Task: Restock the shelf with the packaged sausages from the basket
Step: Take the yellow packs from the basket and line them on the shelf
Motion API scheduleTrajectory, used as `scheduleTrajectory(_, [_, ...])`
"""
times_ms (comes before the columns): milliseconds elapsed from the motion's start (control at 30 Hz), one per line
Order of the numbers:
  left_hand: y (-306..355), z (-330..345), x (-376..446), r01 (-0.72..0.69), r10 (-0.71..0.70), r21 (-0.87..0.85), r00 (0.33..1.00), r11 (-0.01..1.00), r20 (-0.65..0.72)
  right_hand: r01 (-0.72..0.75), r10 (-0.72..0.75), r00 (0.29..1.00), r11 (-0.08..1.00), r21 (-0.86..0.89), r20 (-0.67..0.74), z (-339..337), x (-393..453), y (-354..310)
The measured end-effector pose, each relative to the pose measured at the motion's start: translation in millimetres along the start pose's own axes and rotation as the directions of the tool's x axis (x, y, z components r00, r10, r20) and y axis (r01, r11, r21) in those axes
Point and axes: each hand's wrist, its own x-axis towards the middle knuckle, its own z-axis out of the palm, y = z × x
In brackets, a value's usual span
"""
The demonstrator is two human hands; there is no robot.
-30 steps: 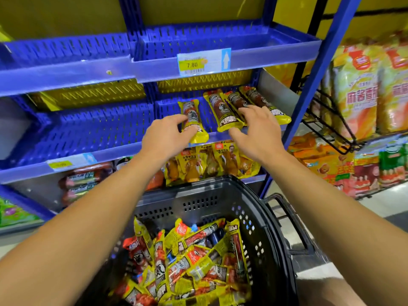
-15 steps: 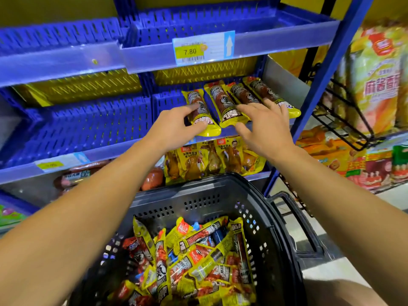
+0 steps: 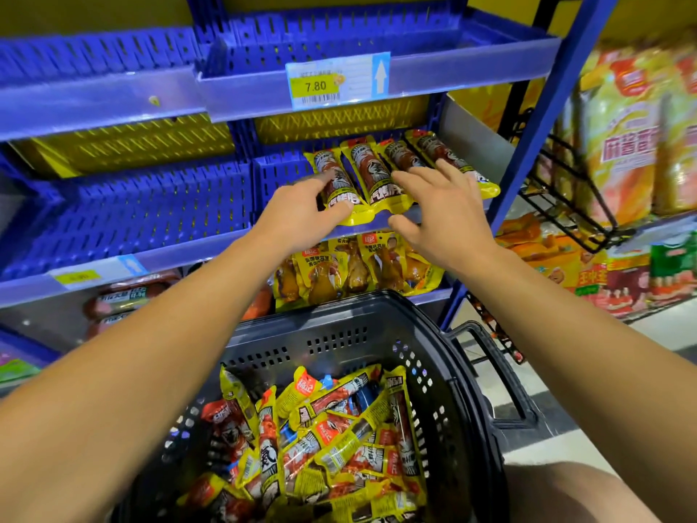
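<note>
Blue shelf (image 3: pixel 158 205) | L hand (image 3: pixel 298 217) grips leftmost sausage pack (image 3: pixel 335 183) | R hand (image 3: pixel 445 217) open, fingers spread

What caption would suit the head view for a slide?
Left hand grips the leftmost of four sausage packs on the blue shelf; right hand hovers open above a full basket.

Four sausage packs (image 3: pixel 381 175) lie side by side on the middle shelf (image 3: pixel 151 254), at twelve o'clock beyond the basket (image 3: pixel 445 356), which holds more.

Head view looks down, close, at shelf (image 3: pixel 234 243) and basket (image 3: pixel 445 356).
</note>
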Motion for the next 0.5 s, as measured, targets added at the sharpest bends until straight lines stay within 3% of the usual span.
scheduleTrajectory(300, [-6, 0, -87, -0.111, 0.109, -0.006, 0.982, 0.994, -0.158, 0.13, -0.132, 0.991, 0.988, 0.079, 0.02, 1, -83, -46])
scheduleTrajectory(500, [-47, 33, -176, -0.059, 0.059, 0.024, 0.998, 0.998, 0.001, 0.189, -0.202, 0.957, 0.979, 0.082, 0.208, 44, -146, -71])
